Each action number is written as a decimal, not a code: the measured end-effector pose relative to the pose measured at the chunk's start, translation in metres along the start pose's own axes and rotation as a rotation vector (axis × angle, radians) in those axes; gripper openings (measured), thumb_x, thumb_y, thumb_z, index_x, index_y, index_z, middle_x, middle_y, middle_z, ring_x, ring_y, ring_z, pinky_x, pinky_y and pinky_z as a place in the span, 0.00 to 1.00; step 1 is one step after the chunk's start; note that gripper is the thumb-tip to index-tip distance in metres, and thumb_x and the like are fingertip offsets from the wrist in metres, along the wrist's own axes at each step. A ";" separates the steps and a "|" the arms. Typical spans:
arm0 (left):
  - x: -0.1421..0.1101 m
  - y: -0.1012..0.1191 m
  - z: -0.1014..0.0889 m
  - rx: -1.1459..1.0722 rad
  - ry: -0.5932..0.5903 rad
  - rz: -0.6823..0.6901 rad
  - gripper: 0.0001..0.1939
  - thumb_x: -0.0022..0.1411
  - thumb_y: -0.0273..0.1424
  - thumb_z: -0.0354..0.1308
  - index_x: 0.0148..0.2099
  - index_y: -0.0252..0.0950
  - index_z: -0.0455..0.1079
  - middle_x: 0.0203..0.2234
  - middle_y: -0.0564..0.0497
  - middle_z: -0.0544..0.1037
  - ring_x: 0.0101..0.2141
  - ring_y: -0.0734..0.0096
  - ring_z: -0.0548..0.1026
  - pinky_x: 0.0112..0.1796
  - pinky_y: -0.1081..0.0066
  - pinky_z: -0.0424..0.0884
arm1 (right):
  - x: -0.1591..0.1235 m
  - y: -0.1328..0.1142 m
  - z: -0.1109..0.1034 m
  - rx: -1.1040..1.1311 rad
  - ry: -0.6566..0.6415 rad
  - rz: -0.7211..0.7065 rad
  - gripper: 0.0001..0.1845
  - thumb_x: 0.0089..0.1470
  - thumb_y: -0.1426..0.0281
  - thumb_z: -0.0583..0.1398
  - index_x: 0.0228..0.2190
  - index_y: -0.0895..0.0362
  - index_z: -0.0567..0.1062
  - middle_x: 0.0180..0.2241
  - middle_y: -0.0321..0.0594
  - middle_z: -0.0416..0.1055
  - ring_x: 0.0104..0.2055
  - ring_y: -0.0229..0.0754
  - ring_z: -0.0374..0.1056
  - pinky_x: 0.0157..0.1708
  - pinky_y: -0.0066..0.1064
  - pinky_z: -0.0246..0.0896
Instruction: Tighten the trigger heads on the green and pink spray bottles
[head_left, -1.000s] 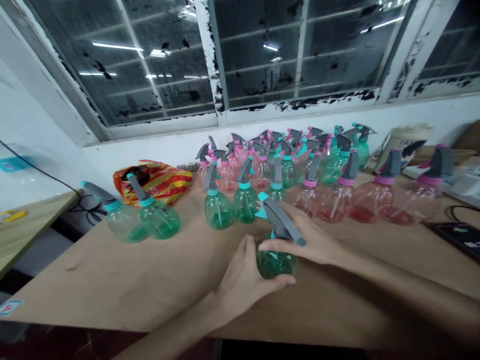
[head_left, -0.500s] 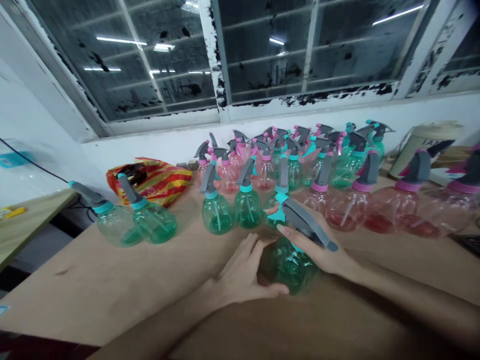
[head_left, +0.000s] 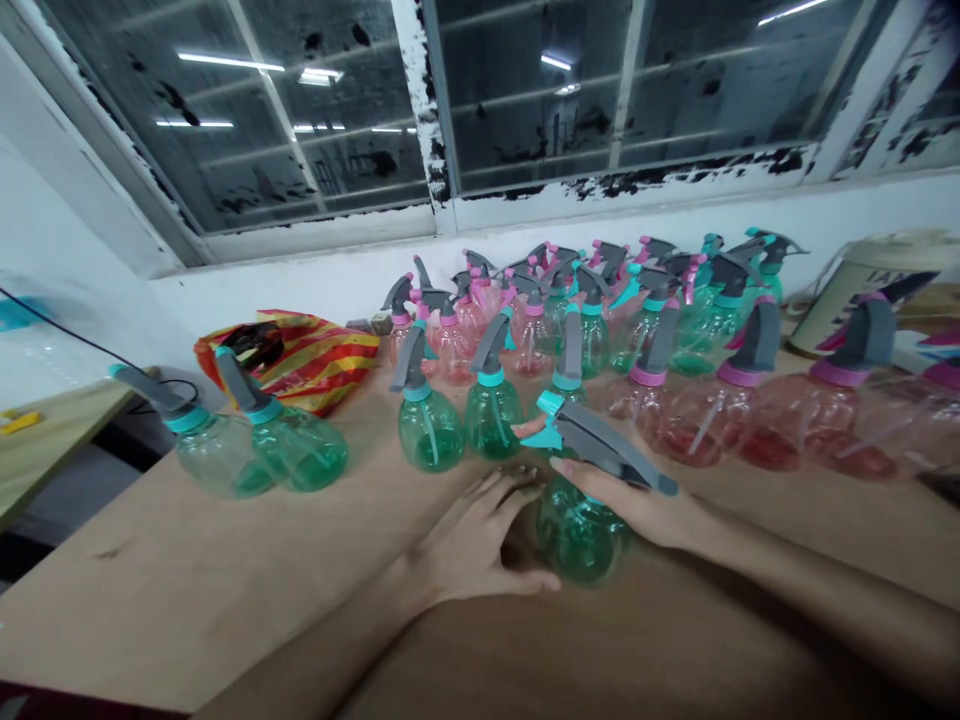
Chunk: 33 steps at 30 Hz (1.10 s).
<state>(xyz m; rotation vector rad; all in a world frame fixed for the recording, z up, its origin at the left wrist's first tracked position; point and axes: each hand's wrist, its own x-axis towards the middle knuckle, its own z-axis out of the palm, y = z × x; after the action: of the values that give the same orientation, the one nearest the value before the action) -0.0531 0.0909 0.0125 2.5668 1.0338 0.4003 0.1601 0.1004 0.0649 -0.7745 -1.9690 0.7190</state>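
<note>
A green spray bottle with a teal and grey trigger head stands near the middle of the table. My right hand is wrapped round its neck and trigger, a finger on the teal lever. To the left of that bottle, my left hand has its fingers and thumb spread in a curve beside the bottle's body, with a small gap between. Just behind are green spray bottles in a row, and a pink spray bottle stands to their right.
Many more pink and green spray bottles crowd the back by the wall. Two green bottles stand at the left. Behind them lies a red and yellow striped bag. A pale jug stands at the back right, below the window.
My left hand has drawn slightly left, away from the bottle's body. My right hand keeps its grip on the bottle. The camera view has shifted a little.
</note>
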 end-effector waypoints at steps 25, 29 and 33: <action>0.000 -0.003 0.000 -0.017 0.005 0.003 0.41 0.51 0.56 0.63 0.60 0.37 0.64 0.60 0.36 0.67 0.61 0.44 0.63 0.58 0.43 0.59 | -0.003 -0.001 0.002 0.127 0.019 0.030 0.14 0.57 0.62 0.59 0.46 0.44 0.75 0.40 0.37 0.75 0.44 0.46 0.71 0.45 0.43 0.68; 0.000 -0.004 0.000 -0.021 0.006 0.002 0.41 0.51 0.57 0.61 0.60 0.39 0.64 0.61 0.38 0.66 0.61 0.45 0.62 0.59 0.42 0.57 | -0.002 -0.002 0.004 0.096 0.031 0.040 0.15 0.57 0.62 0.58 0.47 0.44 0.75 0.41 0.38 0.75 0.45 0.47 0.72 0.47 0.45 0.68; 0.000 -0.004 -0.002 -0.005 -0.010 -0.004 0.41 0.52 0.58 0.61 0.61 0.38 0.63 0.61 0.38 0.66 0.62 0.45 0.62 0.60 0.43 0.57 | -0.001 -0.001 0.006 0.107 0.040 0.038 0.14 0.56 0.63 0.59 0.45 0.46 0.75 0.42 0.38 0.75 0.45 0.45 0.72 0.46 0.41 0.69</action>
<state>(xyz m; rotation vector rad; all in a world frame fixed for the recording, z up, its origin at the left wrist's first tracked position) -0.0565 0.0939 0.0123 2.5596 1.0325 0.3884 0.1553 0.0976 0.0625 -0.7574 -1.8687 0.8189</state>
